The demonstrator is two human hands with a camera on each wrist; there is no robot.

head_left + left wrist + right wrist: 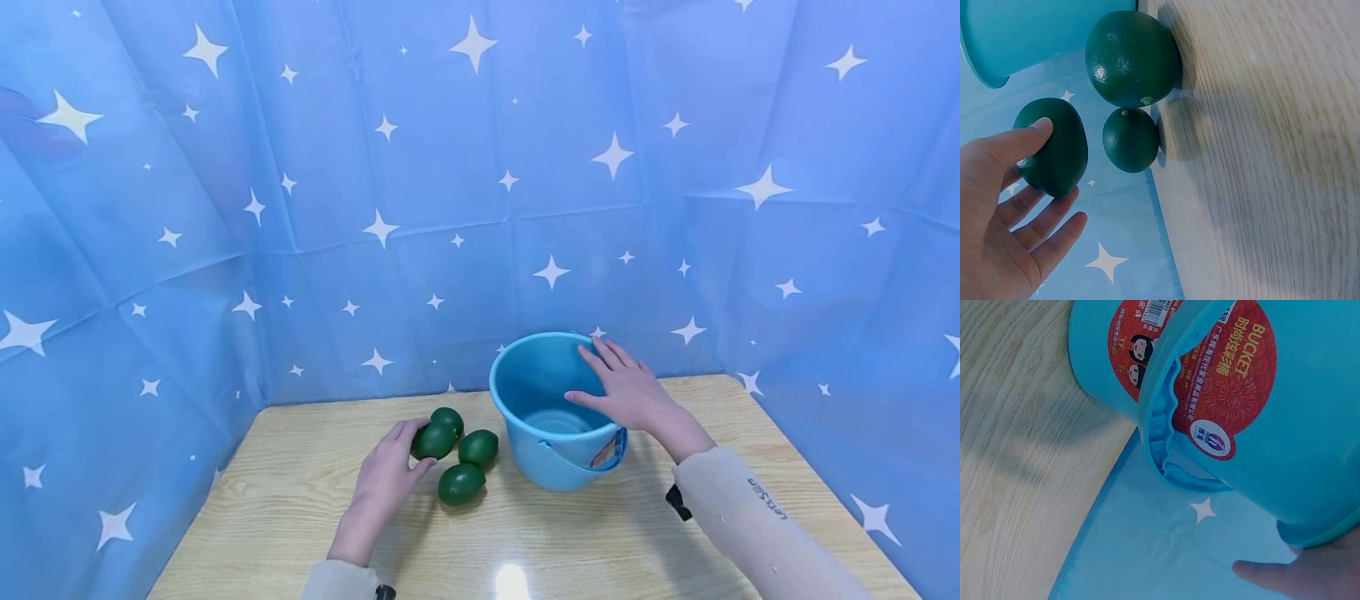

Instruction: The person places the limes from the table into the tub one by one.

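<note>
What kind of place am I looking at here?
Probably an improvised filming or recording corner: blue, star-printed cloth hangs around a wooden table, where a blue bucket stands beside some green, lime-like fruits. What lies beyond the cloth isn't shown.

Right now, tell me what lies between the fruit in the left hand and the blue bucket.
The head view shows one loose green fruit between the held fruit and the blue bucket, with a nearer fruit beside it.
</note>
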